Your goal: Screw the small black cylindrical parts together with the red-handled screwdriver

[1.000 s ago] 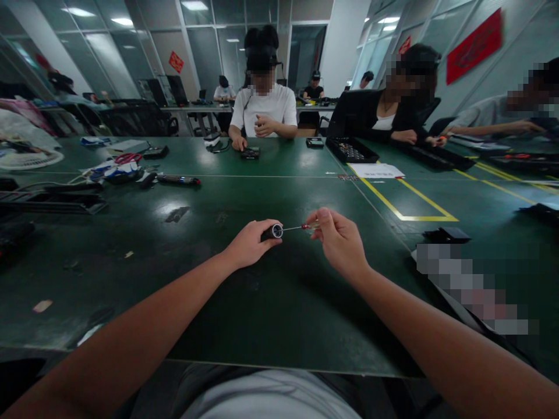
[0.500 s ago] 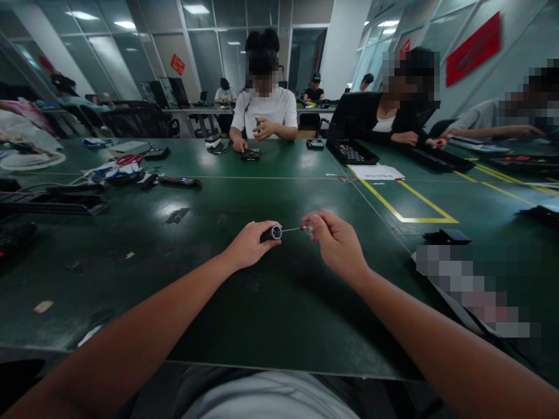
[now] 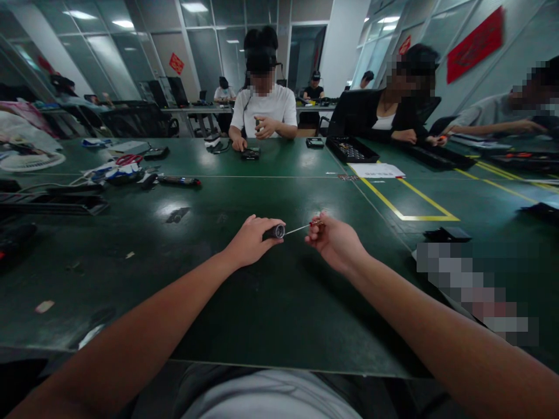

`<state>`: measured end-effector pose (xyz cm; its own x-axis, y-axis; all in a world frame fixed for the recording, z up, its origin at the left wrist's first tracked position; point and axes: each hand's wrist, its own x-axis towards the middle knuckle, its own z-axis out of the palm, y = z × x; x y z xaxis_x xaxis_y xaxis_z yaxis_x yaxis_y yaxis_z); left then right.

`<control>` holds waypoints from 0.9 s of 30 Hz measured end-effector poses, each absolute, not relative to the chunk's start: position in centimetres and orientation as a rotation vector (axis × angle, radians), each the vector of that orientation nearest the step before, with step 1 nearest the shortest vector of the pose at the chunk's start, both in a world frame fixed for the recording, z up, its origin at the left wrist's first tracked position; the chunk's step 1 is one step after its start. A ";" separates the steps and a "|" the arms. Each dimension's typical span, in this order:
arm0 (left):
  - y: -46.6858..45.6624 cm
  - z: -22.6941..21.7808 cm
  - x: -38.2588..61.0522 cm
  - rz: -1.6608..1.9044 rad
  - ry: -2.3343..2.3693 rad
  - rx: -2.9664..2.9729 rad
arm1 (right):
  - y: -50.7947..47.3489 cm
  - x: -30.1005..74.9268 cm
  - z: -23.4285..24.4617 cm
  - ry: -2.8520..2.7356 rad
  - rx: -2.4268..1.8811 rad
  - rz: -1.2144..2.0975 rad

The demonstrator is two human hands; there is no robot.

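In my left hand (image 3: pixel 248 243) is a short black cylinder (image 3: pixel 271 233), possibly a flashlight body, its ring-shaped open end turned toward the right. My left fingers and thumb wrap round it. My right hand (image 3: pixel 336 238) is closed on the red-and-clear handle of a screwdriver (image 3: pixel 297 230). The thin metal shaft slants down leftward, and its tip is at the rim of the cylinder's open end. Whether the tip is inside or just beside the rim I cannot tell. Both hands are above the green table (image 3: pixel 279 308).
Left of my hands lie a black pen-like tool (image 3: pixel 179 181), red-handled scissors (image 3: pixel 128 159) and a black tray (image 3: pixel 52 201). A black box (image 3: pixel 448 234) is at the right. Across the table a person (image 3: pixel 264 110) handles small parts near a compartment tray (image 3: pixel 351 150).
My right hand has rolled over and shifted slightly right, its fingers now showing beneath the handle. The screwdriver slants more. My left hand with the cylinder has moved a little right.
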<state>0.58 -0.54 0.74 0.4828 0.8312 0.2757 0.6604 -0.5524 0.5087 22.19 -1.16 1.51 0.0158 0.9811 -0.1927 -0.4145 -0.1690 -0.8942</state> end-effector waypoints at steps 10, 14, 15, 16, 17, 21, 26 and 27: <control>-0.8 1.1 0.8 0.700 1.339 2.271 | -1.2 22.2 1.1 -1.127 -1.024 1.045; -0.9 1.2 0.9 0.688 1.348 2.261 | -1.2 22.3 0.7 -1.242 -1.042 0.985; -0.8 1.1 0.8 0.688 1.352 2.261 | -1.3 22.4 0.7 -1.268 -1.035 0.965; -0.8 1.0 0.8 0.689 1.355 2.263 | -1.4 22.4 0.8 -1.301 -1.025 0.944; -0.7 0.9 0.7 0.691 1.353 2.265 | -1.6 22.5 1.0 -1.341 -1.017 0.921; -0.6 0.6 0.6 0.693 1.335 2.278 | -2.6 22.5 2.0 -1.485 -1.028 0.816; -0.7 0.6 0.7 0.675 1.322 2.277 | -3.5 22.4 2.5 -1.588 -1.119 0.656; -0.8 0.6 0.7 0.683 1.330 2.268 | -3.5 22.5 2.5 -1.608 -1.121 0.640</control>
